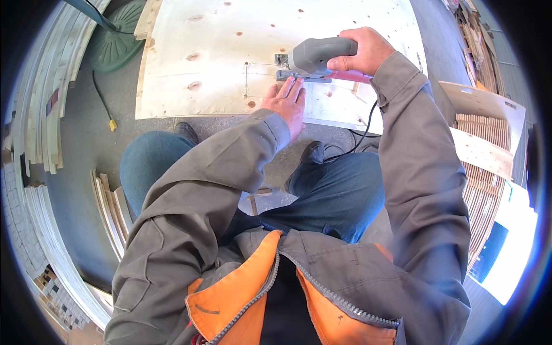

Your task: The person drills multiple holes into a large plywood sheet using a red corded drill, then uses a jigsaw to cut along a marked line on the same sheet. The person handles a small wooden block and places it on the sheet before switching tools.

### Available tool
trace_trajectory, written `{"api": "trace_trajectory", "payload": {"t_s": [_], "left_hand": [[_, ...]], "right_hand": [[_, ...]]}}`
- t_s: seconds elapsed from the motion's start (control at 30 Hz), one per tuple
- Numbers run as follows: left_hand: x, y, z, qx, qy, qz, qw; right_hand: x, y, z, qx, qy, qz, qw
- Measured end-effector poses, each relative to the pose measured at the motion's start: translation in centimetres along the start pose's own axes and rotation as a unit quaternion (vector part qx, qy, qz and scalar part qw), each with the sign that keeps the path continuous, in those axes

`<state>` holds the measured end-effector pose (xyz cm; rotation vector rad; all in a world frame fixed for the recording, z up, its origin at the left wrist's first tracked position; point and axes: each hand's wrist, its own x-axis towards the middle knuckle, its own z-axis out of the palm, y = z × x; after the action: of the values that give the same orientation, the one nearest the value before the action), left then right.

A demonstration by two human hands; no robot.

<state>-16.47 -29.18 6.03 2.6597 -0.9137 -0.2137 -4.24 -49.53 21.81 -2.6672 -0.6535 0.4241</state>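
Observation:
A light plywood sheet (218, 54) with brown knots lies in front of me. On it rests a jigsaw (312, 56) with a grey body, a red part and a flat metal base. My right hand (371, 52) is wrapped round the jigsaw's handle. My left hand (286, 106) has its fingers stretched forward, the fingertips at the near edge of the jigsaw's base. Thin lines (246, 80) run across the sheet left of the tool. The blade is hidden.
A black cord (368, 126) hangs past the sheet's near edge by my shoes. Long boards (49, 109) lie at the left, near a green round base (118, 37) and a cable with a yellow plug (112, 125). Stacked slatted wood (486, 184) stands at the right.

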Motion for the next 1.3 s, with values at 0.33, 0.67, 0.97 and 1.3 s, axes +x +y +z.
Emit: {"api": "trace_trajectory", "payload": {"t_s": [0.33,0.67,0.97,1.3], "left_hand": [[-0.2,-0.1,-0.3,0.007,-0.013,-0.011,1.000],[-0.4,-0.4,-0.4,0.001,-0.013,-0.018,1.000],[-0.7,-0.7,-0.7,-0.006,-0.016,-0.021,1.000],[-0.8,-0.8,-0.8,-0.003,-0.024,-0.018,1.000]], "right_hand": [[0.3,-0.2,0.1,-0.002,-0.004,-0.003,1.000],[0.5,-0.6,0.2,0.007,0.000,-0.016,1.000],[0.7,-1.1,0.3,-0.006,0.007,-0.018,1.000],[0.8,-1.2,0.4,-0.001,0.003,-0.025,1.000]]}}
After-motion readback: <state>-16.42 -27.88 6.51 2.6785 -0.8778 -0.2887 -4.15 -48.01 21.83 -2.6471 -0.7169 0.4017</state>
